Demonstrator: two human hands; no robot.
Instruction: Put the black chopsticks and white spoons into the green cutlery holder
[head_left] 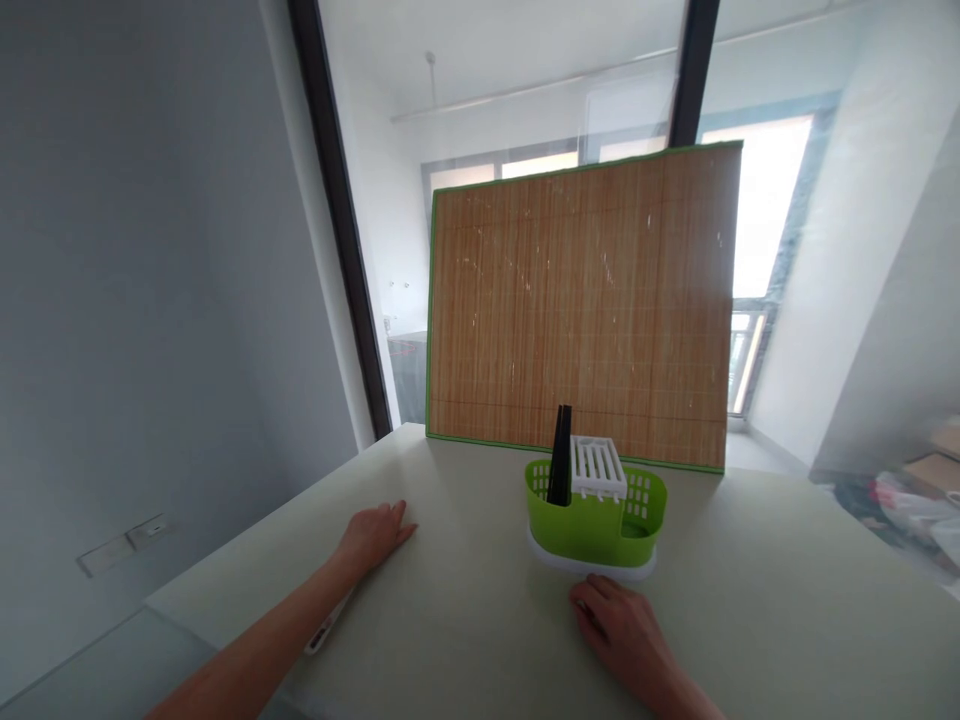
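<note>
My left hand [377,537] lies on the tabletop, left of the middle, fingers loosely bent and thumb apart, holding nothing I can see. Beneath its wrist and forearm a slim white object with a dark mark [320,637] shows in part; its kind is hidden. My right hand [621,622] rests on the table with curled fingers, just in front of a green basket [585,532] on a white base tray [581,567]. No object shows in its fingers. Upright in the basket's left part stand black chopsticks [560,460]. A white slotted rack with small hooks [598,467] sits across its middle.
The pale table [465,600] carries all this. At its back edge a bamboo mat with green edging [585,310] stands upright before a glass partition. A grey wall [165,250] rises on the left. Bags and boxes [915,500] lie beyond the right edge.
</note>
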